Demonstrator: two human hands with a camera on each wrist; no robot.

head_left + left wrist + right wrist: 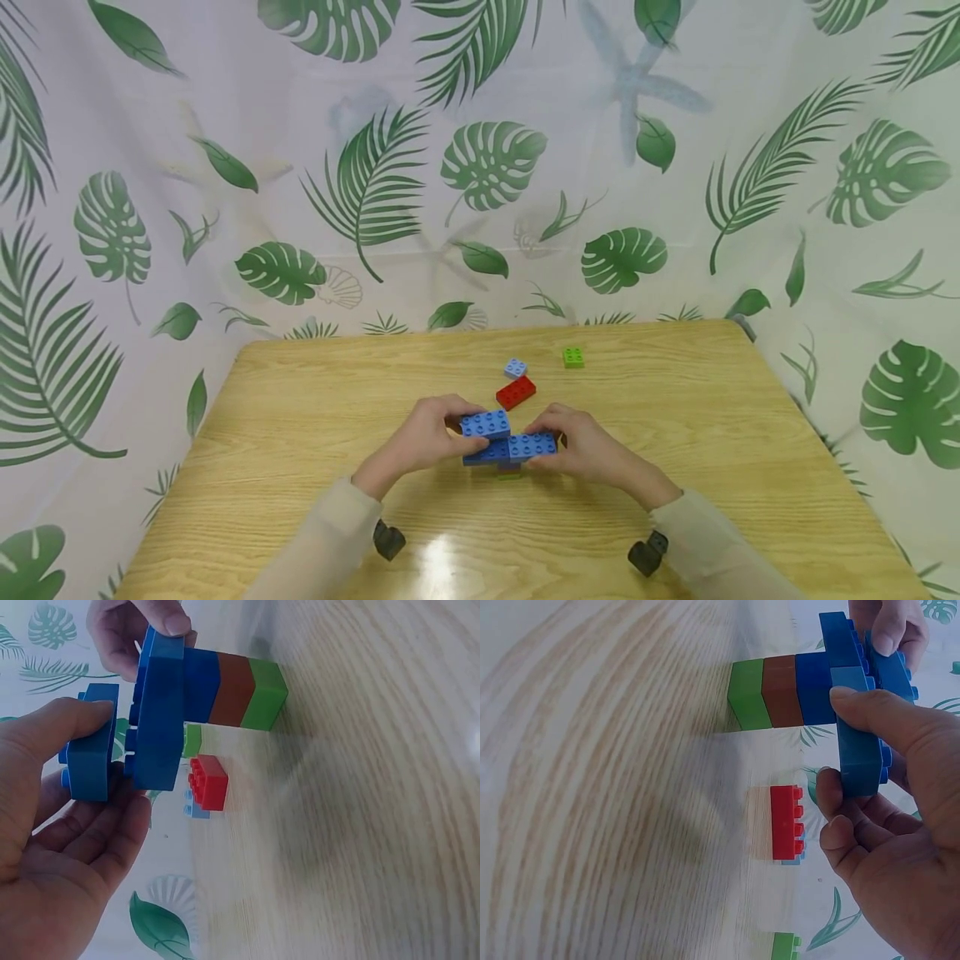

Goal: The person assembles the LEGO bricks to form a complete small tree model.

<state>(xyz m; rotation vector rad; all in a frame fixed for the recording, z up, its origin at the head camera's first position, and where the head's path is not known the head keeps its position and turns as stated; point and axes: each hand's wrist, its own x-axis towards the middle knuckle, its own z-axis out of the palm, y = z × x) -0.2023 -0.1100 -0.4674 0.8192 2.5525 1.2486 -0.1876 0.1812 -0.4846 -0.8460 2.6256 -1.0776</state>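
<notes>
Between the hands stands a brick tower: a green brick (pixel 268 694) at the bottom, then a brown brick (pixel 231 688) and a dark blue brick (pixel 201 686). Two blue bricks lie end to end across its top, the left one a darker long brick (pixel 487 454). My left hand (pixel 427 435) pinches a loose blue brick (pixel 484 425) by its sides, just above that darker brick with a narrow gap. The lighter blue brick (pixel 532 446) at the tower's right is gripped by my right hand (pixel 592 448) between thumb and fingers.
Behind the tower on the wooden table (pixel 300 392) lie a red brick (pixel 516 392), a small light blue brick (pixel 515 367) and a small green brick (pixel 573 357). A leaf-patterned curtain (pixel 480 275) hangs along the table's back edge and sides.
</notes>
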